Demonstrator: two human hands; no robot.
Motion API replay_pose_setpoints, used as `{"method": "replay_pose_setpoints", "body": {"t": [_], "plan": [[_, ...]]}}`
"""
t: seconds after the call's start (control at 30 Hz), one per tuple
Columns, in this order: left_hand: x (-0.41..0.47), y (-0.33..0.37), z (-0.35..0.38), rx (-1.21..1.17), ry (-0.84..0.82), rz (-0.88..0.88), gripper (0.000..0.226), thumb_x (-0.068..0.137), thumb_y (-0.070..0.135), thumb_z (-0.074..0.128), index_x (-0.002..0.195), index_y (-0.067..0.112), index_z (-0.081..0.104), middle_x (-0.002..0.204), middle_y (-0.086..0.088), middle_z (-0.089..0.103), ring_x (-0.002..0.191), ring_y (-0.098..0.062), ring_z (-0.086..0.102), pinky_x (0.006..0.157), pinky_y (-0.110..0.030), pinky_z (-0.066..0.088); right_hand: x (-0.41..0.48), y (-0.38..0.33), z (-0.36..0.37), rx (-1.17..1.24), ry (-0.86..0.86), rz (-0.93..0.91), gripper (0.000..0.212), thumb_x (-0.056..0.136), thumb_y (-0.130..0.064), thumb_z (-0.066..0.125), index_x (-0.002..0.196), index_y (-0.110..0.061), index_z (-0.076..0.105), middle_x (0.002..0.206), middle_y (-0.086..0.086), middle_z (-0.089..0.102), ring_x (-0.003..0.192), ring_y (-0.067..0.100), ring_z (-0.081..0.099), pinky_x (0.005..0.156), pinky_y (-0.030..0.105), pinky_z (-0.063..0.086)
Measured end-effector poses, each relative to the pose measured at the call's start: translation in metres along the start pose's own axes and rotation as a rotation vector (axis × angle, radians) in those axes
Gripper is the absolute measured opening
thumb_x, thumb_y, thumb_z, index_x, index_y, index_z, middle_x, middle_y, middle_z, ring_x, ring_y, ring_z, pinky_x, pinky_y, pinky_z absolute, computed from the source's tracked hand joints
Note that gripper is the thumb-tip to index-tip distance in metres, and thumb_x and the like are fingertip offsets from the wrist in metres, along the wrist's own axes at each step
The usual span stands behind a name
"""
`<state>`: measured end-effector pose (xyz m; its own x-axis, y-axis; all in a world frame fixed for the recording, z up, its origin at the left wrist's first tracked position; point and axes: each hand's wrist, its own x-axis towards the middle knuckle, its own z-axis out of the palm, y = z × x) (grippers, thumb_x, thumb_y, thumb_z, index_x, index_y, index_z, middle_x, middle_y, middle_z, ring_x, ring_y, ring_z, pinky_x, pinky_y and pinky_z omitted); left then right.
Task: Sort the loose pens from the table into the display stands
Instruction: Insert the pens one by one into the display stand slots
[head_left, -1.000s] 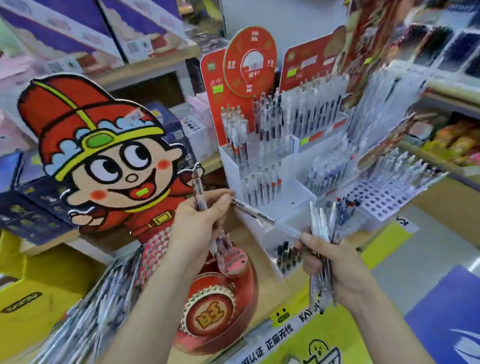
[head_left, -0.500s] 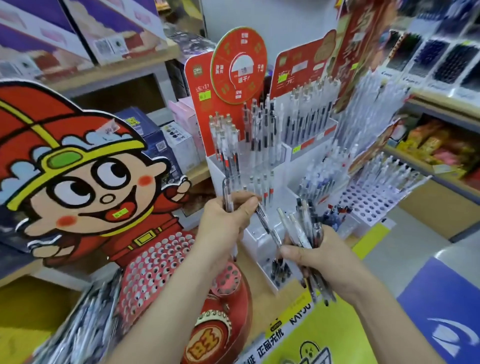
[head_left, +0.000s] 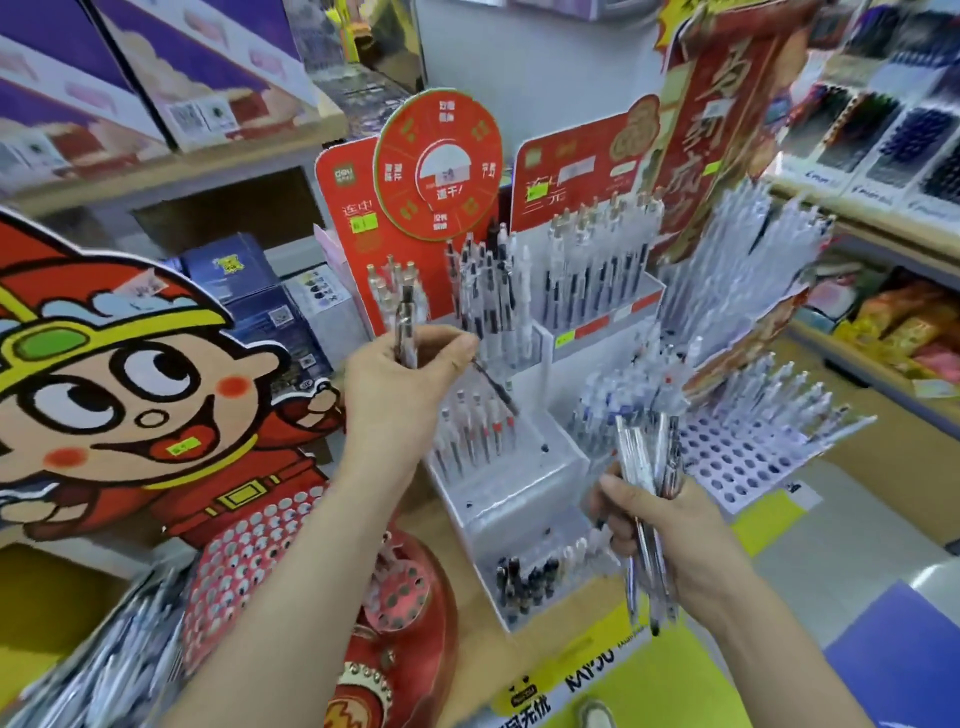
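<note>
You're mid-sort: your left hand (head_left: 410, 379) pinches two pens (head_left: 406, 317) before the white tiered display stand (head_left: 524, 499), your right hand (head_left: 670, 525) grips the pen bundle (head_left: 647, 457) nearer, so next find a matching free slot.

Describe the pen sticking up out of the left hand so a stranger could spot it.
Start at the big red-hatted cartoon cutout; just right of it the left hand hovers before the white pen stand. The upright pen rises from that fist, while the hand's other pen slants down to the right.
</note>
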<state>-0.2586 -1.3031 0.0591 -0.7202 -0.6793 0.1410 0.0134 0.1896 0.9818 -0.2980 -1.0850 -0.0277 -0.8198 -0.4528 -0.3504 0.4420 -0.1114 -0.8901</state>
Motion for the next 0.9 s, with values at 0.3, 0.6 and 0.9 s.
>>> {"method": "replay_pose_setpoints", "body": {"t": [0.3,0.6,0.9], "plan": [[-0.011,-0.009,0.036,0.117,-0.012,-0.068,0.015,0.084,0.022,0.072,0.073,0.014,0.068,0.043,0.018,0.054,0.042,0.005,0.049,0.045,-0.006,0.036,0.035,-0.020,-0.012,-0.209,-0.133,0.011,0.021,0.086,-0.014,0.071,0.103,-0.001,0.067,0.064,0.000,0.065,0.051,0.018,0.050,0.048,0.028,0.044],[-0.030,-0.015,-0.014,0.016,0.153,-0.156,0.010,0.087,0.021,0.068,0.086,0.011,0.070,0.045,0.013,0.045,0.040,-0.007,0.034,0.041,-0.017,0.027,0.052,-0.021,0.039,-0.280,-0.425,0.018,0.049,0.067,-0.027,0.082,0.104,0.000,0.064,0.081,0.009,0.075,0.056,0.015,0.053,0.048,0.026,0.045],[-0.055,-0.055,-0.092,0.456,0.248,-0.190,0.008,0.081,0.016,0.076,0.074,0.021,0.074,0.070,0.007,0.070,0.062,-0.009,0.060,0.061,-0.026,0.049,0.051,0.015,0.070,-0.320,-0.404,0.093,0.023,0.075,-0.016,0.081,0.090,-0.006,0.067,0.078,0.030,0.061,0.055,0.022,0.047,0.050,0.032,0.043]]}}
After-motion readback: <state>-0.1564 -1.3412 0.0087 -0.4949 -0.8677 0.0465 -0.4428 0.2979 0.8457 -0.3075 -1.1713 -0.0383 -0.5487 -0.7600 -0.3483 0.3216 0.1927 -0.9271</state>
